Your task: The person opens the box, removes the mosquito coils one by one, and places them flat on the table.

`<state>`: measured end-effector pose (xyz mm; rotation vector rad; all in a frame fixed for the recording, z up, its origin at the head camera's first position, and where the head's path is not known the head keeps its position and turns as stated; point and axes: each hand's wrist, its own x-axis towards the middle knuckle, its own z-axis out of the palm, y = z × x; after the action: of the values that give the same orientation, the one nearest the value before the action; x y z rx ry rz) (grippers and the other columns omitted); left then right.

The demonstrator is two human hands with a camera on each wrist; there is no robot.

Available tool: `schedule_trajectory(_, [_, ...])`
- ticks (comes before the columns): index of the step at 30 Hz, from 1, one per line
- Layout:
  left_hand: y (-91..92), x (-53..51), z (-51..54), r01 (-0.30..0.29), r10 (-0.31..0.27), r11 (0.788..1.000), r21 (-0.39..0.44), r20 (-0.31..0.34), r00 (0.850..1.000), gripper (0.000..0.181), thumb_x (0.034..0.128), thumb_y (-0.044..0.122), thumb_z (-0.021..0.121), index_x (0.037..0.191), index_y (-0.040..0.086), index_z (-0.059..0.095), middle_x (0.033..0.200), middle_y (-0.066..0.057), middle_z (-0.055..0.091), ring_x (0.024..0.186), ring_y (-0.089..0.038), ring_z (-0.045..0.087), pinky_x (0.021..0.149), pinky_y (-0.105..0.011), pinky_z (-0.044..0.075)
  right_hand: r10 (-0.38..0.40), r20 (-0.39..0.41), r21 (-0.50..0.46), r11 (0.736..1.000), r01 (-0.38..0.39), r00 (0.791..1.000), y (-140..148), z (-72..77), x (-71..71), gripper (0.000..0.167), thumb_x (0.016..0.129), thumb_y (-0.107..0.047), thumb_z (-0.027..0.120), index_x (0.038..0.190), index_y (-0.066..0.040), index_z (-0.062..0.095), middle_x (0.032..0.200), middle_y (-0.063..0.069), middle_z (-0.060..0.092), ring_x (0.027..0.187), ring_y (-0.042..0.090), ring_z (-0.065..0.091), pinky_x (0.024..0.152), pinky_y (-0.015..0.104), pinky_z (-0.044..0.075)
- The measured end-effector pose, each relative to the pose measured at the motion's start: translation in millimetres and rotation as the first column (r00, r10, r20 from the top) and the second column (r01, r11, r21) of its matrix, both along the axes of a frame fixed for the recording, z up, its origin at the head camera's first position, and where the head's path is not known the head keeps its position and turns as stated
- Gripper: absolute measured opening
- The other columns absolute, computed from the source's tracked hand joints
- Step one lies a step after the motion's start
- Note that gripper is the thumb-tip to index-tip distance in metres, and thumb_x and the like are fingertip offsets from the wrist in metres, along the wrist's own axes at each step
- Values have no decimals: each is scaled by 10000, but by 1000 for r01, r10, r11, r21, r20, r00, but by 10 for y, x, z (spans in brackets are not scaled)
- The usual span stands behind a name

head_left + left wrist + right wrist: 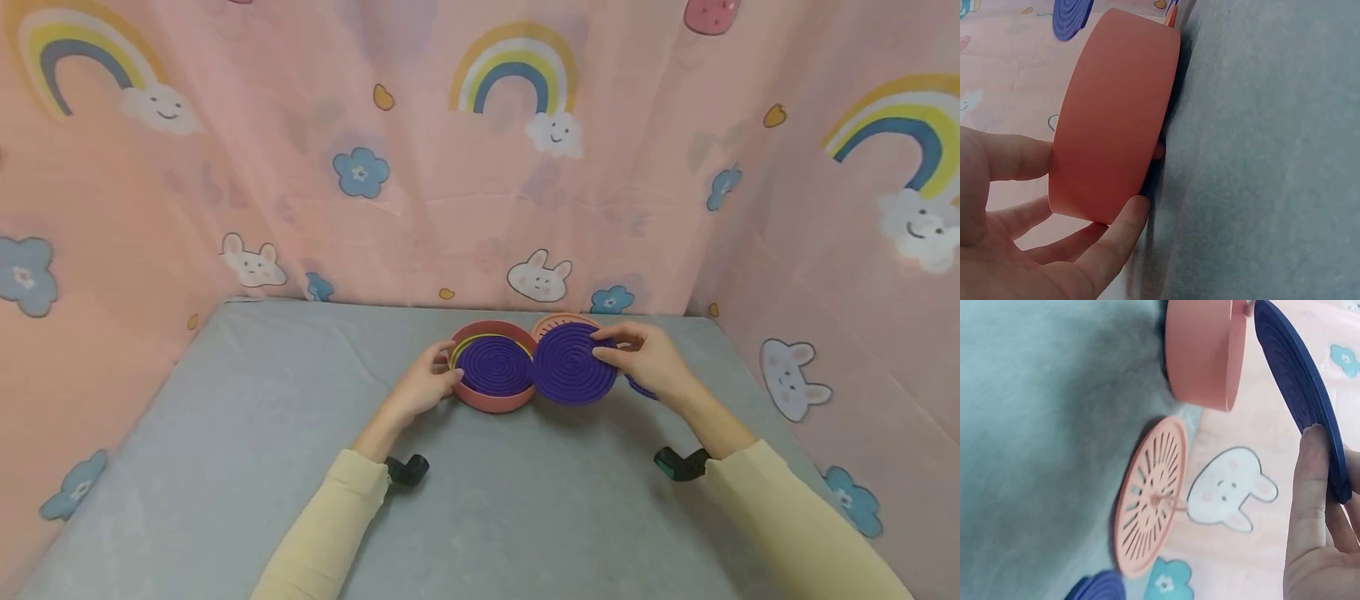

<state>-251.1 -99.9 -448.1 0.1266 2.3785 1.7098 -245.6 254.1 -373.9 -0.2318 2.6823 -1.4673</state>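
Observation:
My left hand (pixel 427 383) grips the side of a round pink container (pixel 493 403), thumb near its rim and fingers round the wall. Inside lies a purple spiral disc (pixel 495 367) that looks like a mosquito coil, with a yellow edge showing behind it. To the right, my right hand (pixel 648 362) pinches a second purple mosquito coil (pixel 574 365) by its right edge, above the table. In the right wrist view this coil (pixel 1300 378) is seen nearly edge-on, raised and apart from the table.
Behind the held coil lies a pink slotted lid (pixel 1138 515) with a small loop at its centre. Another purple coil (pixel 1100 587) lies on the grey tabletop (pixel 487 508), partly hidden by the right hand in the head view. A pink patterned curtain (pixel 435 233) encloses the back and sides.

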Motion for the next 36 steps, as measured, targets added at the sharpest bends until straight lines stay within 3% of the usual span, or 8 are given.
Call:
schedule_trajectory(5, [-4,4,25,1,-1,1000,-3,1,1000,574,1008,169,631,1541,147,420,1489,-203,452,1327,-335,531,926,-389,571,-4,-38,-15,1000,3,999,219,-57,124,399,964,-240,731,1274,1,664,1292,228,631,935,41,678,734,274,588])
schedule_trajectory(12, [16,9,50,3,-3,1000,-1,-2,1000,567,1010,150,634,1537,141,425,1487,-206,451,1326,-339,530,929,-382,570,-52,-45,-26,998,51,998,564,-144,250,420,985,-196,699,1310,58,619,1306,267,584,903,26,680,726,255,597])
schedule_trajectory(15, [24,9,48,3,-4,1000,1,1,1000,567,1009,150,636,1536,139,427,1488,-209,450,1328,-340,528,929,-382,570,-83,-44,-31,996,82,996,740,-204,293,437,991,-184,689,1323,82,593,1290,188,580,918,-7,663,731,236,592])
schedule_trajectory(21, [21,15,24,2,-2,1000,-2,5,1000,567,1012,145,630,1538,132,420,1488,-217,445,1318,-351,535,920,-382,574,-135,-22,-52,990,133,991,1090,-316,378,459,1003,-165,668,1348,114,550,1143,-106,588,924,-19,662,757,200,580])
schedule_trajectory(27, [3,34,32,3,-3,1000,-13,0,1000,566,1016,151,628,1540,126,413,1487,-211,445,1308,-350,543,917,-387,575,-207,39,-103,972,210,978,1381,-392,469,354,994,-161,682,1300,12,644,1075,-193,607,904,-11,647,749,177,569])
schedule_trajectory(33, [-2,36,28,9,-9,1000,-16,-4,1000,569,1015,148,626,1541,119,410,1484,-218,447,1301,-357,548,911,-383,577,-282,52,-87,954,286,958,1676,-493,545,265,989,-219,694,1236,-124,710,1019,-243,625,867,-20,622,714,165,551])
schedule_trajectory(36, [-1,31,24,9,-10,1000,-15,-7,1000,568,1015,145,624,1540,117,409,1478,-221,450,1295,-359,551,906,-383,579,-299,66,-124,944,305,952,1812,-554,574,234,988,-202,694,1216,-157,723,1012,-248,635,862,-23,623,704,166,549])
